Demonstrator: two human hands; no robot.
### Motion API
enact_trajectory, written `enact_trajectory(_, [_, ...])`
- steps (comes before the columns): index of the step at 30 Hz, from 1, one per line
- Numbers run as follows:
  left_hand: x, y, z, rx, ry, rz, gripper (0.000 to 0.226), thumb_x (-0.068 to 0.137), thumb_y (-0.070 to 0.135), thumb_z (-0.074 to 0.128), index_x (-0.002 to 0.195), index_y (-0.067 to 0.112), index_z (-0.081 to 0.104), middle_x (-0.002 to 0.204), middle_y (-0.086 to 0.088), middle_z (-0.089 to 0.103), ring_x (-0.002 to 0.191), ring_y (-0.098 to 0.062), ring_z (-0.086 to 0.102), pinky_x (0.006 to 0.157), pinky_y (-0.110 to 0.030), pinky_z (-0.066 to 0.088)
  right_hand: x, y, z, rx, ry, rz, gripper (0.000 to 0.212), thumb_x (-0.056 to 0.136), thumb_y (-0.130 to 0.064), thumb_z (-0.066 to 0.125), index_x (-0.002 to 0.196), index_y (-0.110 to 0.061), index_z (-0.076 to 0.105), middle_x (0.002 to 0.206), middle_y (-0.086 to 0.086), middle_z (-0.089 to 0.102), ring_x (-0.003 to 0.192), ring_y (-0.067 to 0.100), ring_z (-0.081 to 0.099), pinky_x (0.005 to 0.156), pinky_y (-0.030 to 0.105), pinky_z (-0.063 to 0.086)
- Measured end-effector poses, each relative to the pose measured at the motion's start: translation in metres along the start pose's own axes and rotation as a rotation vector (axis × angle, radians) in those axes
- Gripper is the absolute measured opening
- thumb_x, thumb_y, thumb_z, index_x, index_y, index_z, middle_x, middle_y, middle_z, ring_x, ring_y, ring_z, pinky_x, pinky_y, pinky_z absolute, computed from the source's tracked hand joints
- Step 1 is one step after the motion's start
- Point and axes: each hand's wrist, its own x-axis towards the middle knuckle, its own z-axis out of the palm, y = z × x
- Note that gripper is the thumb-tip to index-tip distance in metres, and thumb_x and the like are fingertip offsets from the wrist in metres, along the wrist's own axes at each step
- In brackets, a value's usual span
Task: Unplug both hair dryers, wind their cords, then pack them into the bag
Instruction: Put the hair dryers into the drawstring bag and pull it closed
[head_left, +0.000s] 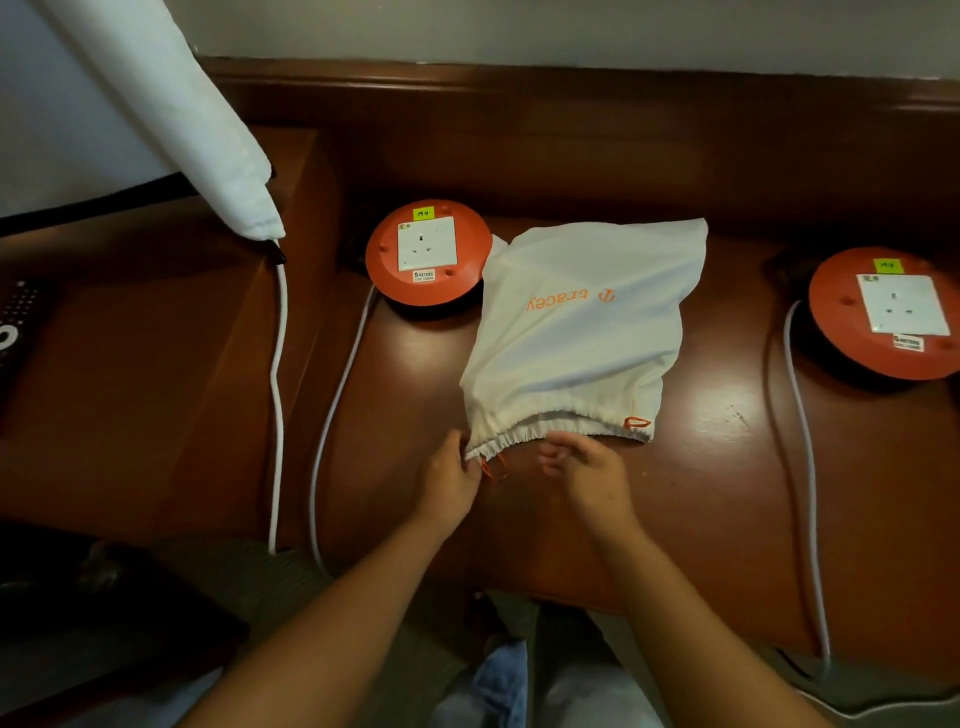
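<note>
A white drawstring bag (587, 322) with orange lettering lies on the brown wooden desk (701, 467), its gathered mouth facing me. It bulges; what is inside is hidden, and no hair dryer shows. My left hand (449, 480) pinches the bag's mouth at its left corner, by the orange drawstring ends (491, 467). My right hand (584, 465) hovers just in front of the mouth with fingers loosely curled, holding nothing that I can see. An orange cord loop (636, 422) sticks out at the mouth's right end.
Two orange extension reels with empty white sockets sit on the desk, one left of the bag (427, 253) and one at the far right (888, 312). White cables (332, 410) trail off the front edge. A white cloth (208, 135) hangs at upper left; a remote (15, 322) lies left.
</note>
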Motion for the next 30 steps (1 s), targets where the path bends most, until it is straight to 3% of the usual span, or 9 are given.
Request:
enact_trajectory(3, [-0.005,0.003,0.009,-0.045,0.042,-0.12,0.04,0.086,0.031,0.07,0.11,0.006,0.05,0.102,-0.013,0.064,0.096,-0.034,0.062,0.071,-0.033,0.044,-0.005,-0.005,-0.039,-0.373,0.261,-0.292,0.032,0.09,0.004,0.049,0.112,-0.014,0.063,0.102,-0.001,0.058,0.095,0.018,0.058,0.082,0.029,0.051])
enact_trajectory(6, [-0.005,0.007,0.018,0.016,0.075,-0.203,0.055,0.079,0.043,0.074,0.109,0.001,0.053,0.11,-0.017,0.062,0.103,-0.036,0.06,0.079,-0.038,0.046,0.009,-0.006,-0.057,-0.726,0.355,-0.479,0.044,0.085,-0.002,0.058,0.128,-0.013,0.052,0.117,0.008,0.044,0.106,0.021,0.044,0.089,0.037,0.045])
enact_trajectory(10, [-0.005,0.018,0.024,0.185,0.068,-0.242,0.045,0.085,0.037,0.069,0.107,-0.001,0.061,0.115,-0.019,0.06,0.107,-0.035,0.057,0.085,-0.039,0.045,0.03,-0.008,-0.064,-0.91,0.366,-0.407,0.047,0.086,-0.007,0.057,0.132,-0.013,0.048,0.123,0.013,0.046,0.11,0.028,0.039,0.093,0.044,0.04])
enact_trajectory(13, [-0.005,0.021,0.024,0.204,0.049,-0.243,0.033,0.09,0.024,0.062,0.11,-0.002,0.061,0.117,-0.019,0.059,0.109,-0.035,0.056,0.086,-0.038,0.044,0.035,-0.012,-0.076,-0.794,0.382,-0.378,0.02,0.09,-0.007,0.052,0.106,-0.009,0.064,0.107,0.012,0.059,0.101,0.027,0.048,0.082,0.033,0.04])
enact_trajectory(16, [-0.007,0.021,0.018,0.15,0.086,-0.23,0.02,0.093,0.014,0.054,0.107,0.001,0.061,0.11,-0.02,0.063,0.102,-0.037,0.059,0.071,-0.034,0.04,0.026,-0.022,-0.089,-0.507,0.48,-0.349,0.014,0.091,-0.005,0.05,0.094,-0.009,0.064,0.094,0.008,0.062,0.089,0.022,0.054,0.075,0.027,0.039])
enact_trajectory(19, [-0.009,0.016,0.002,0.124,0.16,-0.177,0.006,0.095,0.01,0.048,0.091,0.009,0.053,0.091,-0.016,0.064,0.088,-0.035,0.06,0.063,-0.032,0.035,0.019,-0.029,-0.111,-0.274,0.575,-0.3,0.013,0.093,-0.008,0.05,0.098,-0.013,0.061,0.094,0.005,0.061,0.088,0.02,0.055,0.077,0.033,0.045])
enact_trajectory(21, [-0.008,0.01,-0.008,0.124,0.203,-0.138,0.012,0.096,0.011,0.048,0.085,0.013,0.047,0.08,-0.01,0.058,0.08,-0.032,0.06,0.061,-0.033,0.039,0.016,-0.032,-0.128,-0.21,0.609,-0.281,0.015,0.095,-0.009,0.05,0.105,-0.01,0.061,0.095,0.006,0.061,0.087,0.02,0.055,0.076,0.033,0.046])
enact_trajectory(26, [-0.004,0.007,-0.023,0.114,0.179,-0.017,0.011,0.095,0.01,0.051,0.085,0.013,0.049,0.078,-0.003,0.054,0.074,-0.024,0.055,0.061,-0.032,0.041,0.013,-0.024,-0.154,-0.178,0.628,-0.196,0.016,0.094,-0.005,0.049,0.104,-0.007,0.062,0.078,0.002,0.057,0.065,0.016,0.049,0.057,0.026,0.04])
enact_trajectory(30, [0.0,0.007,-0.032,0.114,0.193,0.042,0.013,0.093,0.007,0.053,0.083,0.013,0.047,0.076,-0.005,0.054,0.073,-0.026,0.054,0.062,-0.036,0.042,0.013,-0.011,-0.16,-0.168,0.635,-0.146,0.019,0.092,-0.003,0.05,0.106,-0.003,0.063,0.086,0.011,0.059,0.068,0.019,0.05,0.058,0.023,0.039])
